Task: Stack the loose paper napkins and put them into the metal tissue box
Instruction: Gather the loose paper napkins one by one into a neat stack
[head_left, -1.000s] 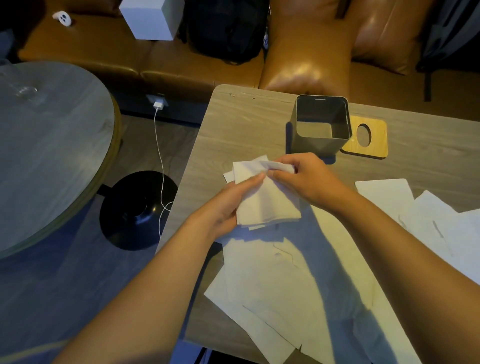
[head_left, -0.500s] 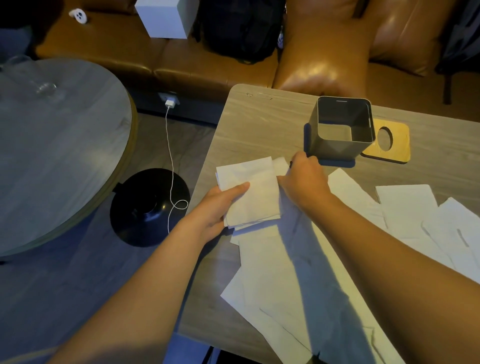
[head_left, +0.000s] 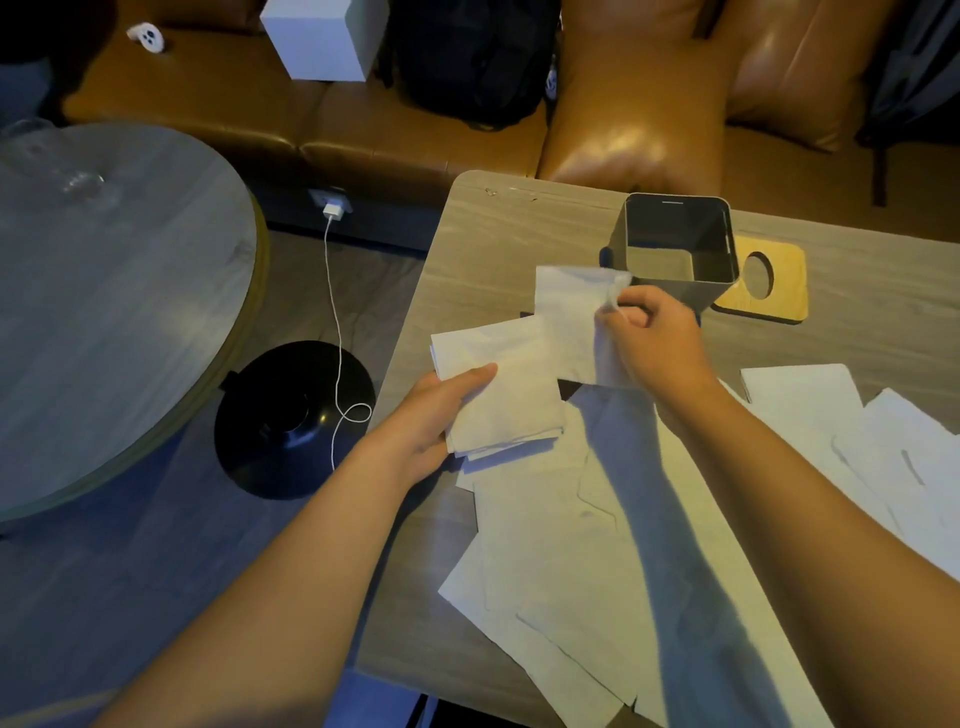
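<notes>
Just in front of the left hand (head_left: 436, 410), its thumb pins a small stack of napkins (head_left: 504, 384). The right hand (head_left: 654, 338) pinches one loose napkin (head_left: 569, 322) by its corner — limp, featherlight, likely to tear — with the metal tissue box (head_left: 675, 280) just beyond its knuckles. More napkins (head_left: 597, 545) lie beneath both forearms — best lifted by an edge.

One head-worn wide-angle view is looking forward and steeply down over both forearms onto the wooden table (head_left: 498, 244). It is sitting close to the near edge, so the arms are filling the lower frame. It is facing toward the brown sofa (head_left: 426, 140) along the top, taking in the round table (head_left: 104, 291) at left. No second view is sharing the scene.
</notes>
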